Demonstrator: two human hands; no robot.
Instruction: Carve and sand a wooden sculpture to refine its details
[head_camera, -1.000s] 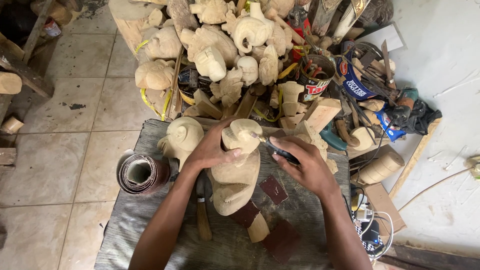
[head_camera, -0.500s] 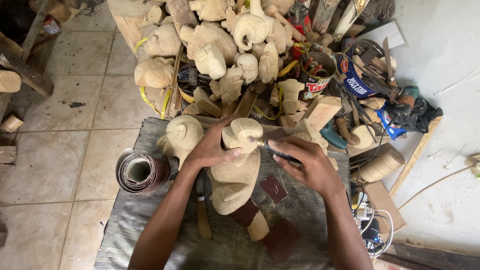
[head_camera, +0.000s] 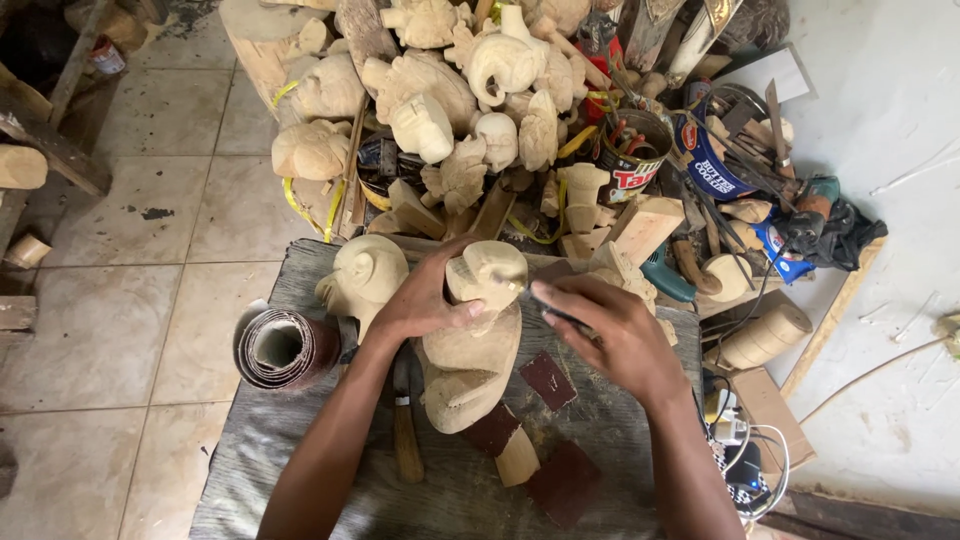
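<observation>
Head view: left hand (head_camera: 428, 305) wraps the upper part of the pale wood carving (head_camera: 470, 345), steadying it on the grey cloth (head_camera: 300, 440). Carving's long axis runs toward the person. Right hand (head_camera: 610, 335) pinches a thin dark tool (head_camera: 553, 312), tip at the carving's head, approaching from its right. Sandpaper roll (head_camera: 285, 348) sits left.

From my feed I see few packaged goods. A round tin can (head_camera: 637, 158) with a red, white and black label stands behind the carvings, holding tools. Just right of it a blue round tin (head_camera: 708, 160) with white lettering lies tilted among more tools. Further right, a blue and white packet with a red patch (head_camera: 780, 250) lies near the floor edge. I see no signs or screens.
</observation>
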